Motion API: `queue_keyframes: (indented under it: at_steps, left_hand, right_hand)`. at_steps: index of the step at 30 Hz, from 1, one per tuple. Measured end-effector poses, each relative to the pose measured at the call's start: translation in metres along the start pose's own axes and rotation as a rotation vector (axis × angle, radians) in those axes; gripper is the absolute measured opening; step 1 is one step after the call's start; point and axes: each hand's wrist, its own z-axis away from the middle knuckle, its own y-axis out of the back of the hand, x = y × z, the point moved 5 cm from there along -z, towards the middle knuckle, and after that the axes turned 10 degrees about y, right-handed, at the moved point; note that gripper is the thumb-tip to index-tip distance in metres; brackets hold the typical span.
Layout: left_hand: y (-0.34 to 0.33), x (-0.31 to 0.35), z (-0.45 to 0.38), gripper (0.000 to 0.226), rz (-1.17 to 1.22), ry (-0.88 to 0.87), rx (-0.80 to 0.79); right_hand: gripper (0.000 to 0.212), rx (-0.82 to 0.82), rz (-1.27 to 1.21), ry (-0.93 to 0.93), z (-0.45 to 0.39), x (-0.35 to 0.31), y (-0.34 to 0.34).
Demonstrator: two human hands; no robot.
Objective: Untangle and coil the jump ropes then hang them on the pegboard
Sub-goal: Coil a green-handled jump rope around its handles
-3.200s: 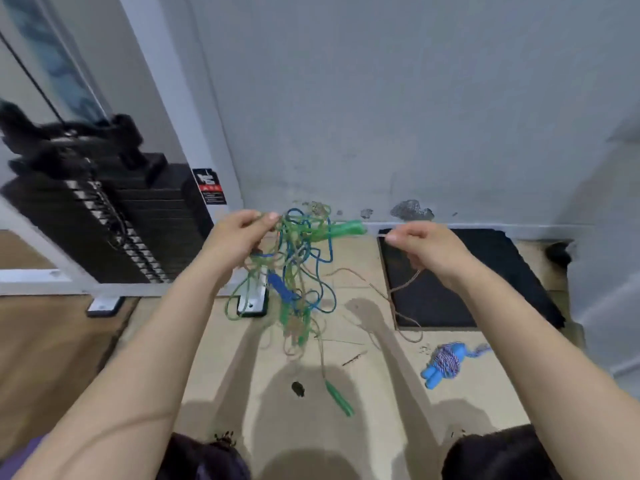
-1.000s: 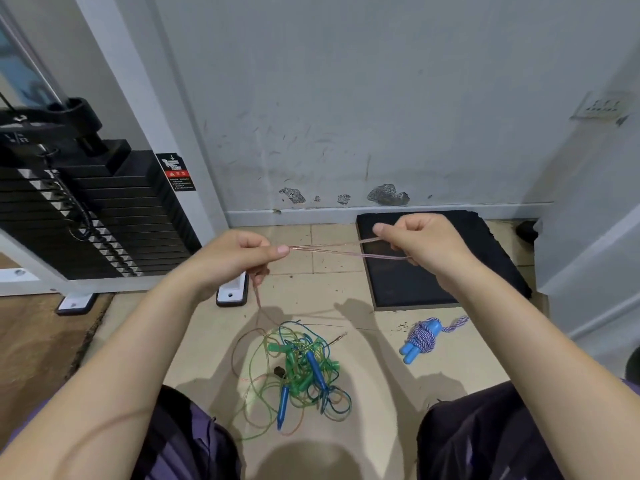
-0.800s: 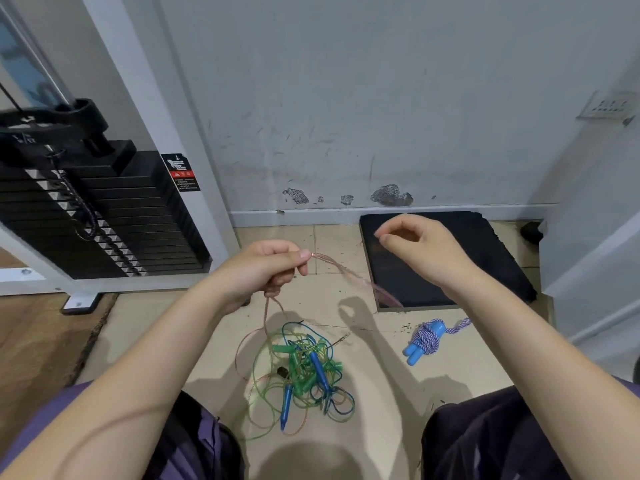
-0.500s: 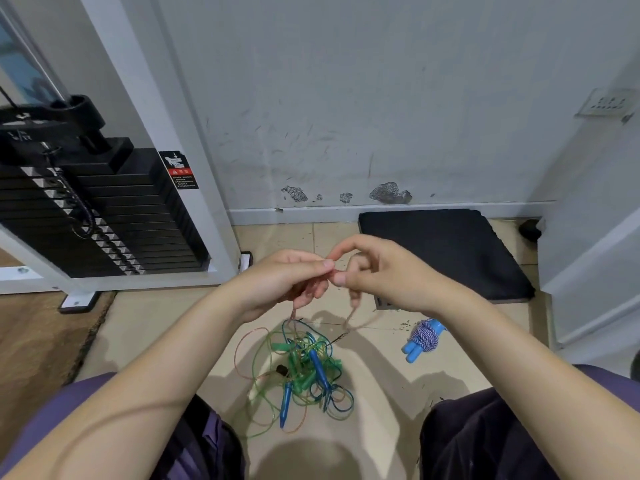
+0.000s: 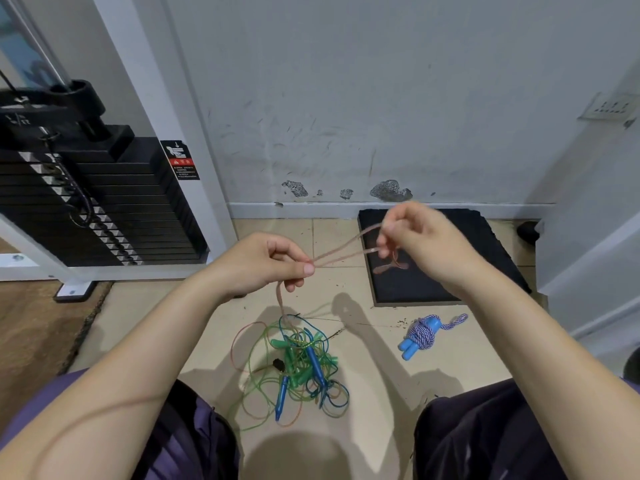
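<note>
A thin pinkish translucent rope (image 5: 341, 250) stretches doubled between my two hands above the floor. My left hand (image 5: 266, 263) pinches it at its thumb and forefinger, and one strand drops from there to a tangled pile of green and blue jump ropes (image 5: 299, 363) on the tiles. My right hand (image 5: 420, 239) pinches the loop's other end, with a short loop hanging beneath its fingers. A coiled blue-handled striped rope (image 5: 420, 336) lies on the floor to the right. No pegboard is in view.
A black weight stack (image 5: 90, 199) in a white frame stands at the left. A black mat (image 5: 440, 271) lies against the grey wall on the right. My knees frame the pile at the bottom. A wall socket (image 5: 611, 107) sits at the upper right.
The whole tangle, held up earlier, now lies on the floor. My hands met half a second ago and have drawn apart again, pulling a doubled length of the pink rope taut.
</note>
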Motion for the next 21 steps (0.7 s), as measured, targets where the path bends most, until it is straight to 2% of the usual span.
queue_keyframes:
  at_steps: [6, 9, 12, 14, 16, 18, 21]
  left_hand:
    - [0.020, 0.002, 0.001, 0.016, 0.082, -0.026, 0.133]
    - [0.036, 0.002, 0.002, 0.029, 0.069, -0.031, 0.246]
    - [0.050, 0.001, 0.004, 0.021, 0.052, -0.008, 0.348]
    - [0.046, 0.004, 0.005, 0.015, 0.074, -0.025, 0.343]
    - [0.033, 0.008, 0.004, 0.014, 0.087, -0.044, 0.277]
    - [0.015, 0.010, 0.002, 0.011, 0.111, -0.049, 0.181]
    - [-0.013, 0.012, 0.000, 0.007, 0.143, -0.049, 0.060]
  right_hand:
    - [0.019, 0.383, -0.074, 0.011, -0.005, 0.004, 0.048]
    - [0.020, 0.631, -0.127, -0.056, -0.001, 0.011, 0.070]
    - [0.013, 0.805, -0.082, -0.109, 0.003, 0.018, 0.097]
    - [0.010, 0.750, 0.045, -0.146, 0.003, 0.021, 0.098]
    - [0.018, 0.615, 0.113, -0.122, 0.002, 0.020, 0.082]
    - [0.018, 0.443, 0.148, -0.068, 0.001, 0.010, 0.055]
    - [0.012, 0.104, 0.039, 0.022, 0.004, -0.007, 0.008]
